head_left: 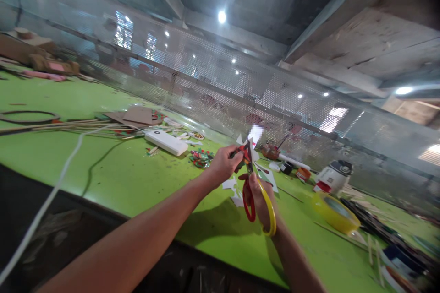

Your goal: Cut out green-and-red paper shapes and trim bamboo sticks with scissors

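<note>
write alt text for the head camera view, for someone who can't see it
The right hand holds red-and-yellow-handled scissors at a small reddish piece in the left hand, over a green table. White scraps lie below; a white box sits left, a yellow tape roll right.

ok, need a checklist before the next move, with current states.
1. Scissors in the right hand: ok
2. Small colored piece held in the left hand: ok
3. Left fingertips clear of the blades: cannot tell, too close and blurred
4. White cable clear of both hands: ok
5. Table free of scraps below the hands: not ok, white scraps there
</note>
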{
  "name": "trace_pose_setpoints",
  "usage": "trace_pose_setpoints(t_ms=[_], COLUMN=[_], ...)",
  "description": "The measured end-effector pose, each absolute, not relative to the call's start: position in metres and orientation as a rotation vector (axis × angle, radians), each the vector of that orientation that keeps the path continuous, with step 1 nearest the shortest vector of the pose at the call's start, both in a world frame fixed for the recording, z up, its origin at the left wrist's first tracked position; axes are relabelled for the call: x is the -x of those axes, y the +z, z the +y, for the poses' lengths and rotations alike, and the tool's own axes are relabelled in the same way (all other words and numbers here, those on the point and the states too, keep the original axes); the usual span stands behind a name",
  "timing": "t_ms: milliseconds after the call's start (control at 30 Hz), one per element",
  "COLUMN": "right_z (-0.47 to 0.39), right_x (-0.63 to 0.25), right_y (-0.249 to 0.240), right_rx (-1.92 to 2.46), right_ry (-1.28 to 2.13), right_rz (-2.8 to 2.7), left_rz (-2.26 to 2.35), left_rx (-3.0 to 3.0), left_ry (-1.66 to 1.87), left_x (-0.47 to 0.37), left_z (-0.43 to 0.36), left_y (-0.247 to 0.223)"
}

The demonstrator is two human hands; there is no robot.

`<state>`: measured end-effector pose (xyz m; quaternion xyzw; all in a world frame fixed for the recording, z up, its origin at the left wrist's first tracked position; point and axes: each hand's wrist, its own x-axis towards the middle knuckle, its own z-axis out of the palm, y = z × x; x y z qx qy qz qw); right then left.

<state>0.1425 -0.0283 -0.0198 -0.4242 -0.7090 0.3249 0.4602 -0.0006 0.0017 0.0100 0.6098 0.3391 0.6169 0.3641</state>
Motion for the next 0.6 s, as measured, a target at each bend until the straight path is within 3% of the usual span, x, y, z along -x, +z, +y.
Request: trace_pose_setpoints(t_ms=[600], right_z=[-0.0321], right_x=[-0.14], right_y=[-0.0192], right_rx=[1.049], right_ry=[0.92], right_rz=[-1.659], left_rz=[0.802], left_rx=[-1.347], left_ry=[1.552], left_x=[-0.0039], left_z=[-0.0086], left_y=[0.0164])
